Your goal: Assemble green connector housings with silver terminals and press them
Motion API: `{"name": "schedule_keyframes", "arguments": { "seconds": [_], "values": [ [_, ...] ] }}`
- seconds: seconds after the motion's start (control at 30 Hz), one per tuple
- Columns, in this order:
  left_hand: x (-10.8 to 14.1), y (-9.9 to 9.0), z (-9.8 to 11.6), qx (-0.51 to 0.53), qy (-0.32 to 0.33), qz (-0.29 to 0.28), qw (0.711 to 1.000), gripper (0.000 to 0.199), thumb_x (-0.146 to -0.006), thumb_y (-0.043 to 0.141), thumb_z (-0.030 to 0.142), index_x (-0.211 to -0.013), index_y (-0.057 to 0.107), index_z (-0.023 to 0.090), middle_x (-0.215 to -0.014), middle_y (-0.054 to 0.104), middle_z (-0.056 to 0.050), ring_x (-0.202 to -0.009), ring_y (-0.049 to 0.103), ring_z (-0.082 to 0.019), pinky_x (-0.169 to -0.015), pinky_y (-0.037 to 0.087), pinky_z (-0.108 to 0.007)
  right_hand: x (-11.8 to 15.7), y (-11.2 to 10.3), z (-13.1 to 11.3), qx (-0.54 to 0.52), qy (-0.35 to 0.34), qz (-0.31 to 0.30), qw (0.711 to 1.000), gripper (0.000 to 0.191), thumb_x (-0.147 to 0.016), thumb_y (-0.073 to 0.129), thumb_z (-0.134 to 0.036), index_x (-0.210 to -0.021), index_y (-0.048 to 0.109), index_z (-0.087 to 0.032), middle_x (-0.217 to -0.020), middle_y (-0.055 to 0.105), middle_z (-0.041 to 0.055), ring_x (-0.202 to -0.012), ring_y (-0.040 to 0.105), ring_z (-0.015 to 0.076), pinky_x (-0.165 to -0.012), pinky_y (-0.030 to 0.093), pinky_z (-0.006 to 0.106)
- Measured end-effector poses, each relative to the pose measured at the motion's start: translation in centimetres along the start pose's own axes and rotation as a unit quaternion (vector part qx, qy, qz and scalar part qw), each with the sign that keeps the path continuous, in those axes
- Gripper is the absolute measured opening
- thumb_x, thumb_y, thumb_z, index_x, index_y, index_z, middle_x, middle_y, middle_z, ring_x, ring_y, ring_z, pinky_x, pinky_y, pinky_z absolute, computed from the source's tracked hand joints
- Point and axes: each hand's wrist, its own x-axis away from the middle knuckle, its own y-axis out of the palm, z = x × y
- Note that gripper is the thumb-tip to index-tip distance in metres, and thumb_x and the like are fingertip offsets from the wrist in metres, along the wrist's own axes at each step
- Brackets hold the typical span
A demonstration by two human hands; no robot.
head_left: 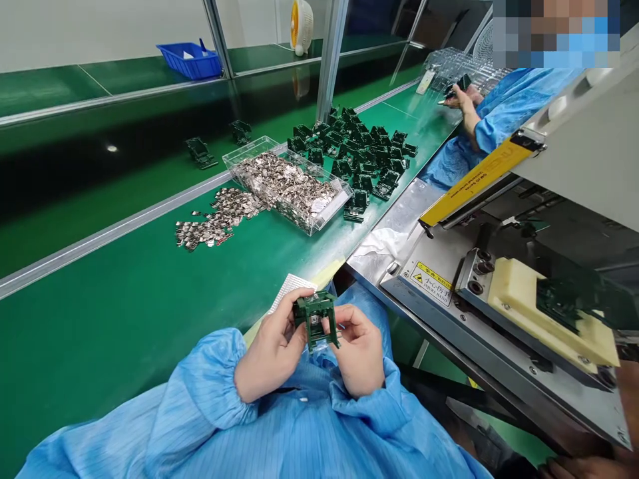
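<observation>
Close to my body, a dark green plastic frame (pixel 319 307) with an open middle is held between both hands. My left hand (pixel 273 349) grips its left side, thumb in front and fingers behind. On the right side, my right hand (pixel 357 349) has its fingers curled against the frame; whether a small part is also between them is hidden. Beyond the hands, a clear tray (pixel 332 218) is full of small silvery metal pieces, and a loose pile of such pieces (pixel 214 219) lies to its left. Many similar green frames (pixel 367 150) are heaped behind the tray.
A machine with a yellow sensor bar (pixel 476 179) and a cream fixture (pixel 519 293) stands at the right. A white gridded sheet (pixel 294 286) lies at the table edge. Another person's hands (pixel 466 106) hold a dark part at upper right. A blue bin (pixel 192 63) sits at the back.
</observation>
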Motion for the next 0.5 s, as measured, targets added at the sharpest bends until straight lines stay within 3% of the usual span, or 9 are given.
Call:
{"name": "schedule_keyframes", "arguments": {
  "seconds": [0.2,0.3,0.4,0.5],
  "values": [
    [0.0,-0.3,0.4,-0.006,0.008,-0.007,1.000,0.034,-0.093,0.047,0.026,-0.127,0.044,0.020,-0.095,0.063,-0.004,-0.080,0.061,-0.015,-0.075,0.053,-0.026,-0.1,0.2,0.1,-0.036,0.031,-0.008,0.999,0.018,-0.067,0.078,-0.023,-0.065,0.061,-0.018,-0.069,0.064,0.0006,-0.062,0.056,0.0124,-0.058,0.048,0.020],
    [-0.5,-1.1,0.3,0.017,0.018,0.000,1.000,0.036,-0.092,0.053,0.030,-0.126,0.046,0.019,-0.099,0.063,-0.006,-0.081,0.062,-0.016,-0.070,0.055,-0.025,-0.2,-0.4,0.8,-0.035,0.031,-0.006,0.999,0.017,-0.073,0.076,-0.031,-0.075,0.064,-0.019,-0.072,0.065,0.0003,-0.064,0.058,0.0128,-0.061,0.049,0.022],
    [-1.1,-1.9,-0.5,0.079,0.010,0.098,0.992,0.040,-0.086,0.063,0.036,-0.119,0.048,0.019,-0.105,0.061,-0.007,-0.085,0.064,-0.017,-0.069,0.057,-0.026,0.3,-0.9,2.9,-0.003,0.053,-0.018,0.998,0.024,-0.081,0.069,-0.043,-0.083,0.066,-0.019,-0.072,0.065,0.0006,-0.064,0.059,0.0139,-0.063,0.049,0.025],
    [-1.8,-1.8,-2.0,0.140,-0.004,0.173,0.975,0.044,-0.080,0.070,0.042,-0.110,0.047,0.019,-0.103,0.061,-0.006,-0.086,0.065,-0.018,-0.067,0.059,-0.027,1.0,-0.5,5.6,0.050,0.100,-0.148,0.983,0.033,-0.076,0.072,-0.050,-0.080,0.069,-0.017,-0.066,0.064,0.0010,-0.060,0.057,0.0142,-0.058,0.045,0.026]
  ]
}}
